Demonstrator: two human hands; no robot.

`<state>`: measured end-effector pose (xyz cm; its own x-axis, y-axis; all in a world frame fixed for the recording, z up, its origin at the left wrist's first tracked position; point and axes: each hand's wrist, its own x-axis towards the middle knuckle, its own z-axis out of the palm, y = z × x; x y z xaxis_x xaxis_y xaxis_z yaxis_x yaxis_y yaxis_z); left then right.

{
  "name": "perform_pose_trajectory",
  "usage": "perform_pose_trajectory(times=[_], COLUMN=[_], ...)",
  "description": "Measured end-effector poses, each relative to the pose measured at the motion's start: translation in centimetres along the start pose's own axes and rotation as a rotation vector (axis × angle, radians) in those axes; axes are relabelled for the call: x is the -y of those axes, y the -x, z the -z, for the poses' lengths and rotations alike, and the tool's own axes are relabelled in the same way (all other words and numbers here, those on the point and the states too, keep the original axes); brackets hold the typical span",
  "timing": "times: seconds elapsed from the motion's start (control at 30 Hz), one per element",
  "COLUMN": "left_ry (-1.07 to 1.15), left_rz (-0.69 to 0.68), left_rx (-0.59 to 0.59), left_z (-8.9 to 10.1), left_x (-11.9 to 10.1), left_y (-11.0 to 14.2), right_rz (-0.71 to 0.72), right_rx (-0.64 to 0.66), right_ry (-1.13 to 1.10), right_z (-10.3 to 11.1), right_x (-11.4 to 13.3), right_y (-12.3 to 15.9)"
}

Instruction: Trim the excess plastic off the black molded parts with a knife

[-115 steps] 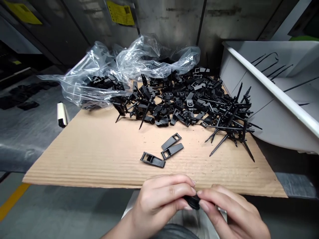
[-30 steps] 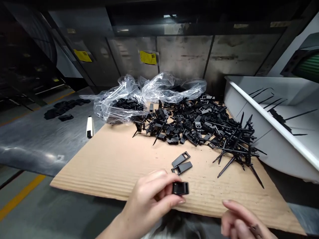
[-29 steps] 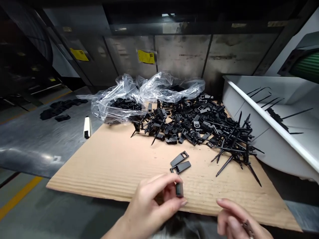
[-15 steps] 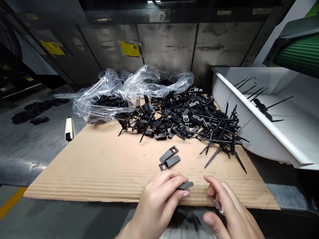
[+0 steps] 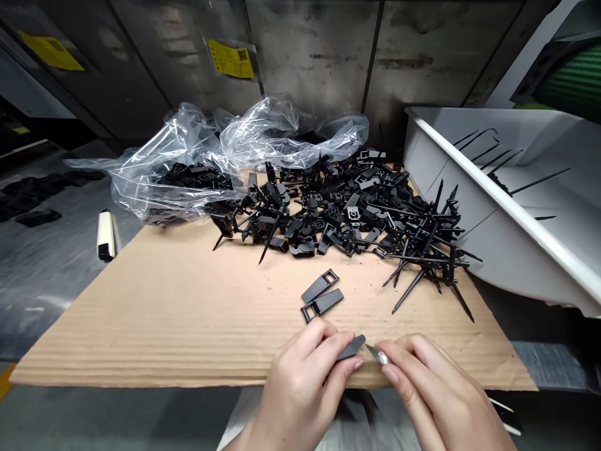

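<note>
Left hand (image 5: 303, 382): your fingers pinch a black plastic clip (image 5: 351, 348)
Right hand (image 5: 436, 385): your fingers grip a pointed knife (image 5: 377, 355)
Cardboard (image 5: 178, 307): two windowed clips (image 5: 329, 301), just beyond your left hand

The left hand (image 5: 307, 379) and right hand (image 5: 432, 391) are both bare, with slender fingers (image 5: 410, 363) and smooth, unpainted nails. The knuckles are softly rounded, and fine creases cross the finger joints. The left wrist (image 5: 246, 436) is bare too, as far as the lower edge of the view. Below the hands shows pale grey, loosely creased fabric (image 5: 350, 436), apparently clothing, with a dark patch whose nature is unclear.
</note>
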<state>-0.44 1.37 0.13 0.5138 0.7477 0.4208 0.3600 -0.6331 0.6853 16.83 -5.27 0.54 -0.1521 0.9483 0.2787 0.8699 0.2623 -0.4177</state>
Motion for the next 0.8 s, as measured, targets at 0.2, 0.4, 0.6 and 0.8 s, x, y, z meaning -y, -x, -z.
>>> perform_pose_trajectory(times=[0.2, 0.4, 0.6, 0.8], left_ry=[-0.01, 0.002, -0.03, -0.017], left_rz=[-0.003, -0.015, -0.017, -0.035], left_rx=[0.001, 0.018, -0.005, -0.003], left_z=[-0.1, -0.1, -0.1, 0.1], left_x=[0.1, 0.3, 0.3, 0.1], left_y=[0.3, 0.5, 0.2, 0.0], right_rz=[0.021, 0.003, -0.006, -0.008], right_rx=[-0.028, 0.017, 0.074, 0.049], right_ry=[0.057, -0.004, -0.022, -0.012], right_z=[-0.1, 0.2, 0.3, 0.3], right_x=[0.2, 0.3, 0.1, 0.2], right_y=[-0.4, -0.9, -1.3, -1.5])
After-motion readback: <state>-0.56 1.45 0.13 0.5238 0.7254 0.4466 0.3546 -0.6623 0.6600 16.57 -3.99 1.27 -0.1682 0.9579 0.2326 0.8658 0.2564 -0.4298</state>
